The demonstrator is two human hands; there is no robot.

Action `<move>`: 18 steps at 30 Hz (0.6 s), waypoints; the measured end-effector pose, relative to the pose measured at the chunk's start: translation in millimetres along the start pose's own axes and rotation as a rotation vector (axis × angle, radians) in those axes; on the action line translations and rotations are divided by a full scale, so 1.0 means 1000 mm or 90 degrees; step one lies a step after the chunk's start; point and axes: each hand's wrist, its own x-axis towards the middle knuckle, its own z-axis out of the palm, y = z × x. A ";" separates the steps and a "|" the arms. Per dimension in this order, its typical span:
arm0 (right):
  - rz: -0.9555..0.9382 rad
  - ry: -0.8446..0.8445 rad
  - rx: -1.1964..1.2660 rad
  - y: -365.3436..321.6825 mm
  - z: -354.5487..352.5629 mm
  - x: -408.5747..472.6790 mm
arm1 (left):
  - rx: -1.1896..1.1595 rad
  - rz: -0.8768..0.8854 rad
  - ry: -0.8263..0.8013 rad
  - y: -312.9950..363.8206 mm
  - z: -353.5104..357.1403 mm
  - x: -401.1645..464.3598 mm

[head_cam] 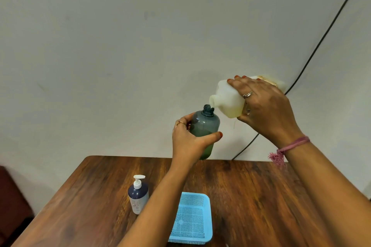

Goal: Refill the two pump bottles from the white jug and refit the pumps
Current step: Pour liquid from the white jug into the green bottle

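My left hand (189, 139) grips a translucent grey-green bottle (204, 124), held upright in the air above the table's far edge; its neck is open, with no pump on it, and liquid fills its lower part. My right hand (265, 106) holds the white jug (226, 98) tipped sideways, its open spout just above and to the right of the bottle's neck. Yellowish liquid lies in the jug's lower side. A second bottle (138, 196), dark blue and white with a white pump fitted, stands on the table at the left.
A light blue mesh basket (191, 220) sits on the wooden table (261, 196) near its front. A black cable (321, 40) runs down the pale wall behind the jug. A dark seat edge (10, 196) shows at far left.
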 end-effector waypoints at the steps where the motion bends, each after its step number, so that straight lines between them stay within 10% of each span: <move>1: 0.000 -0.001 0.002 0.000 0.000 0.000 | 0.000 0.001 0.000 0.000 0.000 0.000; 18: 0.006 0.004 0.012 -0.004 0.001 -0.001 | -0.002 0.005 0.004 -0.002 -0.001 -0.001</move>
